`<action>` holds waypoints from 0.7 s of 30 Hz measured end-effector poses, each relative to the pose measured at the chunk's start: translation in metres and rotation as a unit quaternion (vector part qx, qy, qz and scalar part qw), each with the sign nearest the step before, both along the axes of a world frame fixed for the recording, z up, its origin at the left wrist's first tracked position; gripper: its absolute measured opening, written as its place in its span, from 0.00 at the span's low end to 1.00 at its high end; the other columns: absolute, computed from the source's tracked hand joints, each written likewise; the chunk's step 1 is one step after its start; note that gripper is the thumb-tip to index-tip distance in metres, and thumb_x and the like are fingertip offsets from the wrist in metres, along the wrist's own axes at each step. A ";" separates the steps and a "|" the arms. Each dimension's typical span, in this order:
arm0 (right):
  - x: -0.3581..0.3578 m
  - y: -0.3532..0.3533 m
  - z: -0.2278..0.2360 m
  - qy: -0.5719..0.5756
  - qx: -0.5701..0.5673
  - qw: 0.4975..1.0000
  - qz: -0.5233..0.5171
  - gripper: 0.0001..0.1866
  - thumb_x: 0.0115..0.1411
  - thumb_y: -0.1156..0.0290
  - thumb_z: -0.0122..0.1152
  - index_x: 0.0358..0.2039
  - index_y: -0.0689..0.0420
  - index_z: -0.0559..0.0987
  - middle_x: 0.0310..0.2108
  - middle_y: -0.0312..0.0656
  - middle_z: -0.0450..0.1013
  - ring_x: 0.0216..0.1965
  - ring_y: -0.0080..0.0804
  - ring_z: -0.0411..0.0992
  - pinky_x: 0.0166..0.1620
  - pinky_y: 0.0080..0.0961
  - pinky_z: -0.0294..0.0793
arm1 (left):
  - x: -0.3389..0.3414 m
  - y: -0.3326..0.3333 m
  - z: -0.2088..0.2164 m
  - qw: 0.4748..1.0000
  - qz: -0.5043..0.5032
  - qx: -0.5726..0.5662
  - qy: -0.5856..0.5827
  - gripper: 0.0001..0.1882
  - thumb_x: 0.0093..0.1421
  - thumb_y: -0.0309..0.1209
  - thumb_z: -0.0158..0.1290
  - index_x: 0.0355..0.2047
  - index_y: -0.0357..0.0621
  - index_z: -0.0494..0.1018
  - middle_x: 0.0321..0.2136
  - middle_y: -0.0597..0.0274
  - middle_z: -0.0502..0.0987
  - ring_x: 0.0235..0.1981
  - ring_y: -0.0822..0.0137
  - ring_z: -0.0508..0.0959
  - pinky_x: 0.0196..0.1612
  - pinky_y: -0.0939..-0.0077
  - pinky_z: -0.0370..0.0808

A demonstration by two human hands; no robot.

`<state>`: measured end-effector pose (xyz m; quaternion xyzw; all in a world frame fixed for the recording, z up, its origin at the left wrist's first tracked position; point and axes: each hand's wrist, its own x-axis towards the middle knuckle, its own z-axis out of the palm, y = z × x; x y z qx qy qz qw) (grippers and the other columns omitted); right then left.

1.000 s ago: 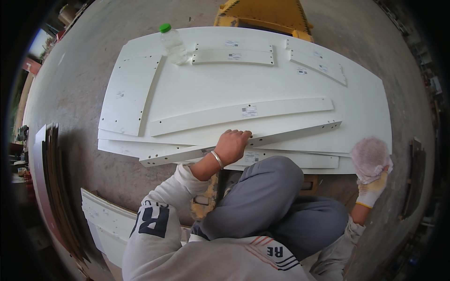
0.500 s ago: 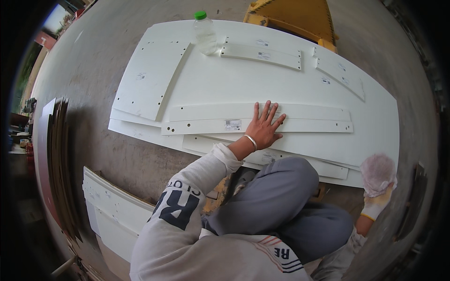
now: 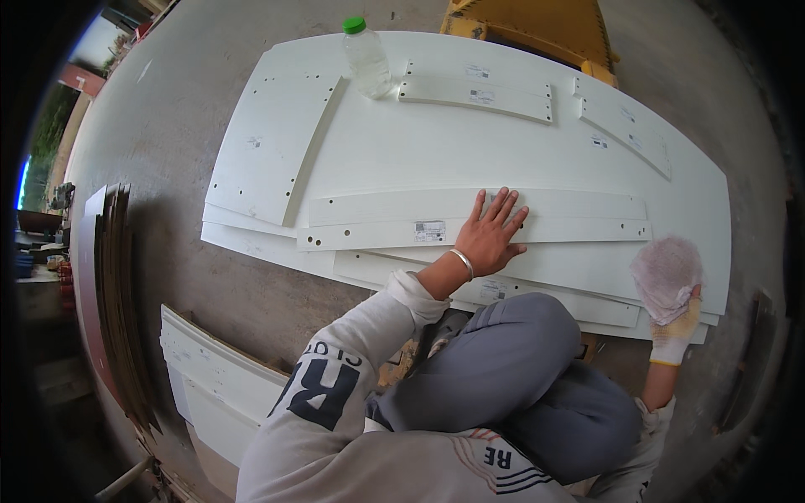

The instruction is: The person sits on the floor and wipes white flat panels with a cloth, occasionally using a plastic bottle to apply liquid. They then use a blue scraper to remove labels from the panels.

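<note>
My left hand (image 3: 490,239), bare with a silver bangle at the wrist, lies flat with fingers spread on a long white panel strip (image 3: 369,233). Another long white strip (image 3: 369,208) runs along its far edge. Off to the right, my gloved right hand (image 3: 676,323) holds a pale pinkish cloth (image 3: 668,272), bunched over the fingers. The cloth is just off the strip's right end, over the right part of a large white panel (image 3: 470,155). Most of the gloved fingers are hidden by the cloth.
A green-capped clear bottle (image 3: 369,67) stands at the back. Shorter white strips (image 3: 474,94), a slanted piece (image 3: 625,134) and a broad drilled panel (image 3: 272,147) lie on the large panel. Brown-edged boards (image 3: 113,285) lean at left; a yellow metal object (image 3: 537,29) is beyond.
My right hand and the cloth have moved away from me and slightly left, further over the large panel. My left hand keeps its place on the strip. The whole view has shifted a little.
</note>
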<state>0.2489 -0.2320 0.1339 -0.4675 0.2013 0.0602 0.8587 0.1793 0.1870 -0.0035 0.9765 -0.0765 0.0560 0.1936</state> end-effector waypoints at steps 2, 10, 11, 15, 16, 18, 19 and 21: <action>0.008 0.013 -0.008 -0.007 0.009 1.000 -0.007 0.31 0.74 0.46 0.51 0.69 0.50 0.68 0.66 0.43 0.69 0.65 0.48 0.69 0.65 0.53 0.73 | 0.012 0.012 0.008 0.994 0.017 -0.102 -0.016 0.45 0.69 0.51 0.53 0.75 0.37 0.51 0.77 0.46 0.48 0.79 0.45 0.42 0.77 0.40 0.40; 0.024 0.011 -0.057 -0.032 0.103 0.993 -0.044 0.30 0.74 0.48 0.51 0.70 0.47 0.66 0.67 0.43 0.68 0.65 0.49 0.69 0.65 0.55 0.73 | 0.133 0.279 0.028 0.839 0.415 -0.316 -0.154 0.67 0.50 0.44 0.76 0.74 0.24 0.41 0.74 0.31 0.52 0.75 0.44 0.56 0.75 0.63 0.55; 0.029 0.035 -0.076 -0.023 0.158 0.987 -0.023 0.29 0.74 0.49 0.52 0.70 0.47 0.66 0.67 0.43 0.68 0.65 0.50 0.69 0.65 0.56 0.72 | 0.123 0.348 0.040 0.847 0.398 -0.271 -0.225 0.63 0.51 0.42 0.76 0.74 0.27 0.47 0.70 0.36 0.62 0.70 0.48 0.65 0.72 0.63 0.60; 0.022 0.051 -0.090 -0.035 0.233 0.972 0.010 0.29 0.74 0.50 0.53 0.70 0.46 0.66 0.67 0.44 0.68 0.65 0.52 0.69 0.65 0.60 0.71 | 0.156 0.338 0.049 0.846 0.342 -0.354 -0.207 0.36 0.53 0.36 0.75 0.58 0.36 0.73 0.52 0.56 0.81 0.52 0.59 0.80 0.59 0.66 0.74; 0.021 0.055 -0.090 -0.025 0.237 0.971 0.002 0.29 0.74 0.50 0.53 0.70 0.47 0.67 0.67 0.44 0.68 0.65 0.53 0.69 0.65 0.61 0.71 | 0.164 0.317 0.047 0.852 0.346 -0.318 -0.232 0.35 0.53 0.36 0.75 0.57 0.37 0.73 0.50 0.57 0.82 0.51 0.59 0.80 0.58 0.66 0.74; 0.023 0.053 -0.102 -0.008 0.233 0.972 -0.012 0.28 0.74 0.51 0.53 0.70 0.47 0.67 0.67 0.44 0.68 0.65 0.55 0.69 0.65 0.63 0.71 | 0.165 0.257 0.047 0.886 0.287 -0.283 -0.228 0.33 0.53 0.37 0.74 0.55 0.36 0.74 0.47 0.52 0.83 0.49 0.55 0.82 0.57 0.64 0.75; 0.024 0.057 -0.120 0.001 0.234 0.972 -0.011 0.28 0.74 0.51 0.53 0.70 0.47 0.67 0.67 0.44 0.69 0.65 0.54 0.69 0.65 0.64 0.70 | 0.158 0.238 0.057 0.921 0.276 -0.180 -0.209 0.30 0.54 0.37 0.73 0.51 0.36 0.73 0.45 0.47 0.83 0.47 0.49 0.83 0.53 0.60 0.77; 0.028 0.073 -0.123 0.013 0.276 0.961 0.023 0.28 0.74 0.52 0.54 0.70 0.46 0.67 0.66 0.45 0.70 0.65 0.54 0.69 0.65 0.65 0.70 | 0.143 0.179 0.083 0.951 0.239 -0.130 -0.146 0.27 0.53 0.35 0.73 0.47 0.38 0.72 0.41 0.42 0.84 0.43 0.42 0.84 0.46 0.55 0.79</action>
